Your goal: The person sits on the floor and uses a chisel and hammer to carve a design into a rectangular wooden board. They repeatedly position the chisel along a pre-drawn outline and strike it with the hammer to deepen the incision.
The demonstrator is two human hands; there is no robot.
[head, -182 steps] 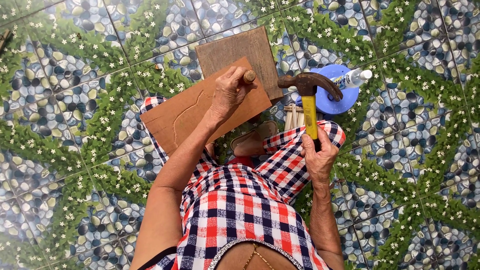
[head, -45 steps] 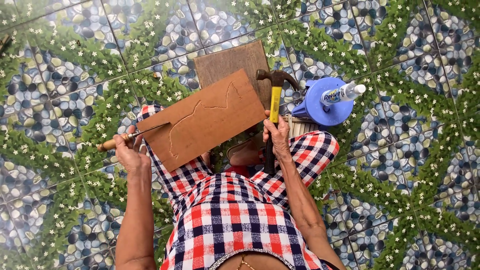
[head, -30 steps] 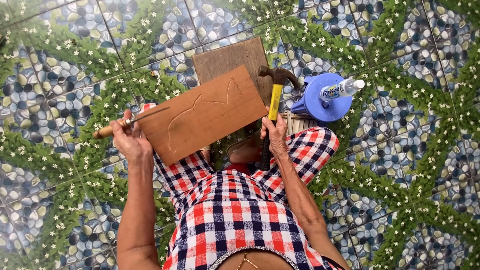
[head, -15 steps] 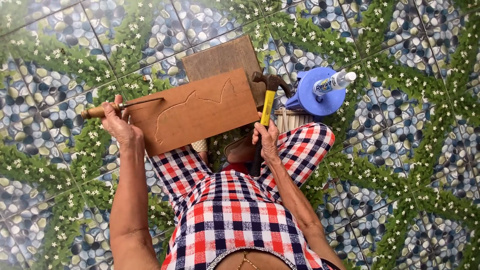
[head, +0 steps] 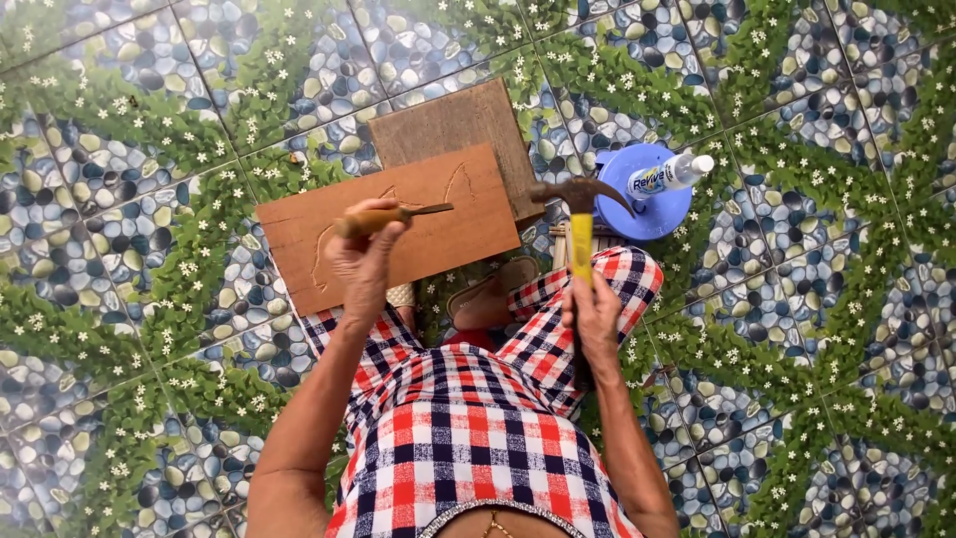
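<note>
Reddish-brown wood board (head: 398, 224) sits across my view, tilted, resting on the person's left knee and partly on the floor. It's a flat rectangular plank with a curved outline cut or scored into its face (two pointed peaks near the top edge, a long curve down the left side). A second, darker board (head: 453, 130) lies behind it, its lower edge hidden under the first.

Left hand (head: 363, 254) is clamped around a wooden-handled chisel (head: 388, 216), blade pointing right and lying flat over the board's face, tip near the middle. Right hand (head: 593, 314) is closed on the handle of a claw hammer (head: 581, 214): dark steel head, yellow section below it, dark grip. The hammer stands roughly upright, head above the right knee, well clear of the chisel.

I see a red, white and navy checked garment (head: 468, 418) covering the lap and both knees, and a sandal (head: 493, 294) between them.

Just right of the hammer head: a round blue lid or dish (head: 647, 199) with a small clear bottle (head: 669, 174) lying on it.

Floor (head: 149, 149) is glossy tile printed with blue-grey pebbles, green leafy bands and small white flowers; grout lines run diagonally
</note>
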